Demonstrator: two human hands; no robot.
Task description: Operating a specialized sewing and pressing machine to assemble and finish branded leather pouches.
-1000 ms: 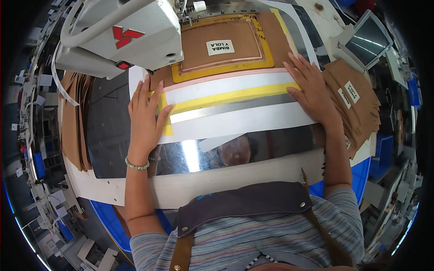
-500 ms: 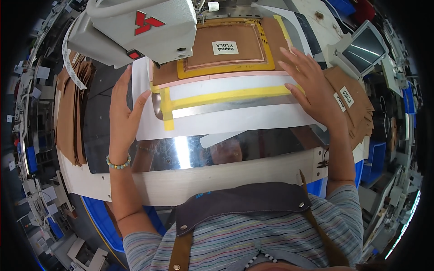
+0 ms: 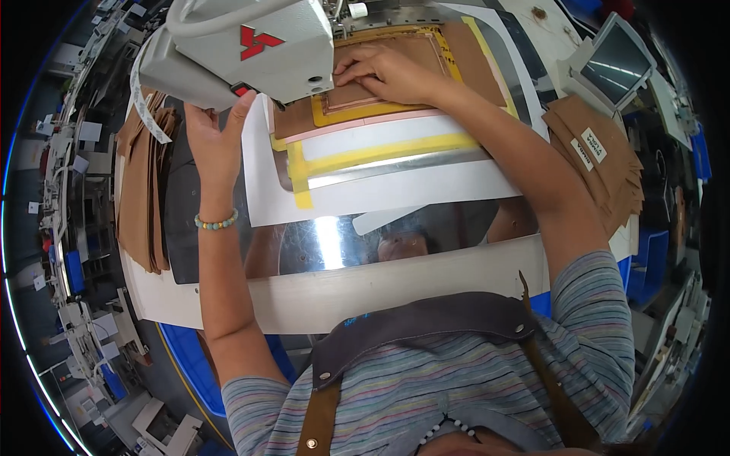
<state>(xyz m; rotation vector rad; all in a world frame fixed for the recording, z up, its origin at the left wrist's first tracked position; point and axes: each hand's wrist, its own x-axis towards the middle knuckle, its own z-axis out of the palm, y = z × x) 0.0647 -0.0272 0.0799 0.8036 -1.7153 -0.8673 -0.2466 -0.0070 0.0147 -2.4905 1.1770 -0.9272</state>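
Observation:
My left hand (image 3: 217, 125) is raised at the lower corner of the white sewing machine head (image 3: 228, 45), thumb tip at its red button (image 3: 240, 91), thumb and fingers apart. My right hand (image 3: 380, 76) lies over a brown panel (image 3: 353, 92) inside a yellow template frame (image 3: 361, 115), fingers bent but apart, fingertips near the head. Beneath are a pink strip, yellow tape (image 3: 380, 156) on a metal plate, and a large white sheet (image 3: 395, 186). The needle area is mostly hidden by the head.
Stacks of brown pieces lie at left (image 3: 143, 205) and right (image 3: 593, 159), the latter with white labels. A small screen (image 3: 612, 53) stands at back right. A dark shiny plate (image 3: 296, 251) runs along the table front. Blue bins (image 3: 190, 365) sit below; other machines line both sides.
My right hand has moved from the sheet's right edge leftward onto the framed panel. My left hand has left the sheet's left edge and risen to the machine head's button.

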